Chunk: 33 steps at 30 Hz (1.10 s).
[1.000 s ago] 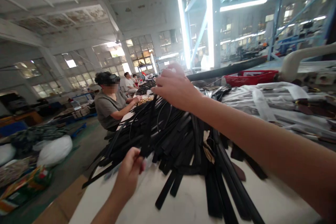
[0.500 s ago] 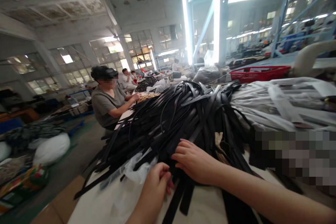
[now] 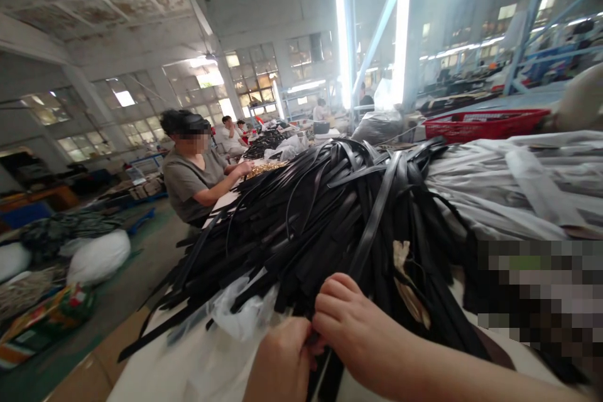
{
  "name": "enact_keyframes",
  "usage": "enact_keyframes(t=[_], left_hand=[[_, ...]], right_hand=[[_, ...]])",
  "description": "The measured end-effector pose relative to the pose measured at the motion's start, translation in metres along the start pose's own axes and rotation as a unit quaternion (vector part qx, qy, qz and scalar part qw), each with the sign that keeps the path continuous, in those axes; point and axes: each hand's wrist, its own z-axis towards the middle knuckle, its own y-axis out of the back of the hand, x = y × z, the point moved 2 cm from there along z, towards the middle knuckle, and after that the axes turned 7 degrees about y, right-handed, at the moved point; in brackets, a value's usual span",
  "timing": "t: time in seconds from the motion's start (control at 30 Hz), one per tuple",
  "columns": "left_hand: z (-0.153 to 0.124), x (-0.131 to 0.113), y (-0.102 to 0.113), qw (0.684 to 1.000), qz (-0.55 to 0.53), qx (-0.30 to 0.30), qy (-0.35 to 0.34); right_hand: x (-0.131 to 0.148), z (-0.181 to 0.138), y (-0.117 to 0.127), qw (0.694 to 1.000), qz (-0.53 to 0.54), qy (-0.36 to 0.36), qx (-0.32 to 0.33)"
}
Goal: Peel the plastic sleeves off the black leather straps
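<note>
A large heap of long black straps [image 3: 325,213] covers the white table [image 3: 155,352] in front of me. My left hand [image 3: 285,348] and my right hand [image 3: 346,326] meet low in the middle, at the near ends of the heap. Both have curled fingers, closed around a dark strap end that shows only as a sliver between them. Below my hands, black strap [image 3: 332,374] hangs down across the table. Crumpled clear plastic [image 3: 240,311] lies just left of my left hand. A beige strip [image 3: 409,282] rests among the straps to the right.
Grey-white wrapped strips [image 3: 509,182] are piled at the right, with a red crate [image 3: 485,125] behind them. A co-worker [image 3: 193,169] in a grey shirt handles gold-coloured pieces [image 3: 264,168] at the table's left side. A cardboard box [image 3: 89,364] stands at the lower left.
My right hand has come down and its stretched fingers have curled closed. My left hand has moved slightly down and right, so the hands now meet. The view has shifted a little.
</note>
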Motion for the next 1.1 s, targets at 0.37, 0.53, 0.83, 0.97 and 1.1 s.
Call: enact_keyframes(t=[0.37, 0.53, 0.83, 0.97, 1.1], left_hand=[[0.000, 0.003, 0.018, 0.997, 0.030, -0.017, 0.064], [0.001, -0.001, 0.010, 0.994, 0.100, 0.009, 0.041], [0.007, 0.003, 0.010, 0.985, 0.170, -0.019, 0.022], [0.006, -0.001, 0.007, 0.981, 0.193, -0.030, 0.014], [0.002, -0.005, 0.001, 0.976, 0.218, -0.013, -0.013]], right_hand=[[-0.043, -0.009, 0.018, 0.995, -0.044, -0.071, 0.062], [-0.028, -0.006, 0.005, 0.997, -0.042, -0.058, 0.033], [-0.050, -0.012, 0.023, 0.992, -0.074, -0.084, 0.054], [-0.040, -0.010, 0.019, 0.996, -0.050, -0.067, 0.040], [-0.025, -0.009, 0.013, 0.999, -0.021, -0.025, 0.041]])
